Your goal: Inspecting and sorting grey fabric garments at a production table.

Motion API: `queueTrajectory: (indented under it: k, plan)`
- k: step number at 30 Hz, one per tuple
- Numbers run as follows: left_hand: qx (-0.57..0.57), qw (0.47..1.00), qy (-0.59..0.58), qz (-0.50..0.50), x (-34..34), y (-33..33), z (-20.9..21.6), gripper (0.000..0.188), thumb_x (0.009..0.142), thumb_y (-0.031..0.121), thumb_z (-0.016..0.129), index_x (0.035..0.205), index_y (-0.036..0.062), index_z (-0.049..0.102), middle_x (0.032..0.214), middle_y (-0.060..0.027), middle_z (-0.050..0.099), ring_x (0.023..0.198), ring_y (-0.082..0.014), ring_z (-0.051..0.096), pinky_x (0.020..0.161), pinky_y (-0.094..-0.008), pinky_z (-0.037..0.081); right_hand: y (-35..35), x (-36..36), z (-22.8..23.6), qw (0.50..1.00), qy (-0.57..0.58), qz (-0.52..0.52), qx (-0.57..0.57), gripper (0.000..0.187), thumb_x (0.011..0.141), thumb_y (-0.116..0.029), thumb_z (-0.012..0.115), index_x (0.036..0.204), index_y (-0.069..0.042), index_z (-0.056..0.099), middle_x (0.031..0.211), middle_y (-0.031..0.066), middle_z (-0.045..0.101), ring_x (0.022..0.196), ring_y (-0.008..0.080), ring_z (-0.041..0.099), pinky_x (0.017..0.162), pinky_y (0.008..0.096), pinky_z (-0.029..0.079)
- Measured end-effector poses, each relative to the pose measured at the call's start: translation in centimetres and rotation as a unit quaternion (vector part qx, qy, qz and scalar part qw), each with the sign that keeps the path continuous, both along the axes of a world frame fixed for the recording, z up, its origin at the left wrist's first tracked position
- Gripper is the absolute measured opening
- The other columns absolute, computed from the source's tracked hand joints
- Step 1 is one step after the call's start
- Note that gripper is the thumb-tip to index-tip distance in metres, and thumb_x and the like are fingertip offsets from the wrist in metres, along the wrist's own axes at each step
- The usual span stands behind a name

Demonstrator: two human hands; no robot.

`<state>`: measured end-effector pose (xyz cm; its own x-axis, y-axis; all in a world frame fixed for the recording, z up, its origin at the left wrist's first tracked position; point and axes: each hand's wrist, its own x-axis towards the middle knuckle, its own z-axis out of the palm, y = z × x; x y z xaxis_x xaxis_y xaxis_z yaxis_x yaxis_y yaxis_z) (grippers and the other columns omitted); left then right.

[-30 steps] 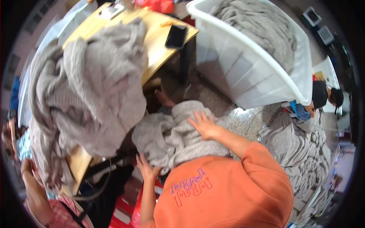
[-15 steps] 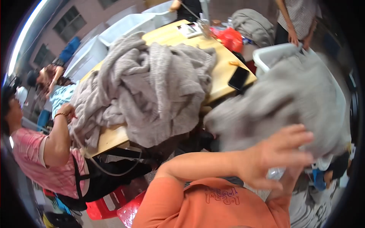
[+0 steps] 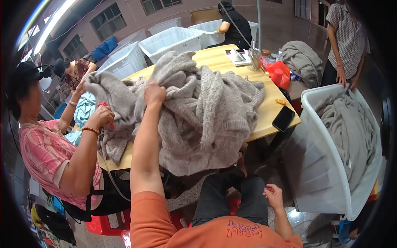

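Observation:
A heap of grey-beige knitted sweaters (image 3: 223, 107) lies on the wooden table and hangs over its near edge. My left hand (image 3: 154, 94) is closed around a fold of one sweater (image 3: 175, 76) at the heap's left side. Low on the right, beside my knee, my right hand (image 3: 273, 196) hangs with loosely bent fingers, and nothing shows in it. To its right stands a large white plastic bin (image 3: 326, 161) holding more grey knitwear (image 3: 345, 124).
A co-worker in a pink shirt (image 3: 39, 153) on the left handles a grey garment and something red. A phone (image 3: 283, 119) lies on the table's (image 3: 206, 56) right corner. Another person (image 3: 345, 41) stands behind the bin. White tubs (image 3: 171, 41) line the back.
The grey garment that was a blur over the bin now lies inside it. My left hand has gone from the right over to the heap and taken hold of a sweater. My right hand is now near my knee.

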<state>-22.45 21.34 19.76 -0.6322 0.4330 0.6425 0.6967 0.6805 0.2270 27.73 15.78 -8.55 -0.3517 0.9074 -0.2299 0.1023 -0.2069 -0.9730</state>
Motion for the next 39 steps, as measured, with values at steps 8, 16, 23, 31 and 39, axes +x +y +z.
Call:
queueTrajectory:
  k: [8,16,23,31,39]
  plan:
    - [0.102,0.73,0.239,-0.632,20.3,-12.4,-7.7,0.017,0.081,0.018,0.046,0.076,0.0054,0.056,0.08,-0.0105,0.054,0.073,-0.0242,0.055,0.058,-0.048,0.04,-0.1,-6.8,3.9,0.913,0.309,0.159,-0.215,0.035,0.083,-0.021,0.052,0.108,0.004,0.05,0.098,0.015,0.059,0.08,0.0203,0.061,0.066,0.0282,0.05]
    - [-0.017,0.674,-0.317,-0.667,26.4,-19.4,-19.8,0.019,0.083,0.02,0.046,0.08,0.0058,0.058,0.083,-0.0106,0.056,0.073,-0.0277,0.055,0.065,-0.0446,0.042,1.2,-7.1,1.9,0.857,0.293,0.234,-0.352,0.046,0.078,-0.018,0.052,0.116,0.004,0.044,0.111,0.0159,0.053,0.096,0.025,0.056,0.081,0.0331,0.046]
    - [-0.13,0.91,-0.299,-0.255,19.6,-20.8,-18.7,0.023,0.086,0.023,0.045,0.088,0.0055,0.059,0.087,-0.0122,0.058,0.075,-0.0298,0.054,0.071,-0.0387,0.044,-0.6,-6.5,5.5,0.861,0.379,0.16,-0.298,0.06,0.068,-0.011,0.058,0.123,0.003,0.038,0.122,0.0134,0.046,0.111,0.0265,0.046,0.093,0.0366,0.039]
    - [0.456,0.297,-0.772,-0.329,16.0,-18.1,-17.6,0.034,0.081,0.015,0.05,0.112,0.0024,0.048,0.107,-0.0135,0.053,0.095,-0.0229,0.051,0.082,-0.0326,0.041,-3.2,-5.8,7.1,0.768,0.106,0.632,0.001,0.038,0.069,-0.003,0.067,0.106,-0.003,0.058,0.107,0.0051,0.057,0.103,0.0122,0.05,0.082,0.0283,0.043]
    - [0.174,0.373,-0.79,-0.455,25.9,-19.5,-16.0,0.034,0.082,0.017,0.051,0.111,0.0018,0.051,0.106,-0.0125,0.055,0.095,-0.0234,0.053,0.085,-0.0326,0.041,-3.5,-1.2,7.6,0.964,0.228,0.131,-0.036,0.058,0.063,-0.001,0.07,0.116,0.001,0.047,0.111,0.0108,0.054,0.103,0.0225,0.051,0.09,0.0362,0.039]
